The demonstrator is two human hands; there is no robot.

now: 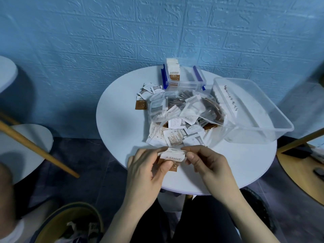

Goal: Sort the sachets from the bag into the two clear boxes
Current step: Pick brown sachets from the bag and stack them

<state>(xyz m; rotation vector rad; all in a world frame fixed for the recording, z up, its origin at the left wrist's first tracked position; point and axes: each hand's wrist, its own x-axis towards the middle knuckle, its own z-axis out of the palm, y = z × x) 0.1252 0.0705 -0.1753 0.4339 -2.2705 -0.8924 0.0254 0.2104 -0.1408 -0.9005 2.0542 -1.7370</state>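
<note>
Brown-white sachet (171,159) pinched btwn left hand (146,170) & right hand (207,163) grip, near table (122,120) edge.

Bare forearms (no sleeves or rings visible); dark trousers (201,223) cover the lap.

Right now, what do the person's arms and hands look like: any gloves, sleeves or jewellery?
Both are bare. The left hand and right hand wear no gloves, and no rings or watch show. The forearms are bare to the frame's edge, with no sleeve in view. Nails are short and unpainted.
</note>
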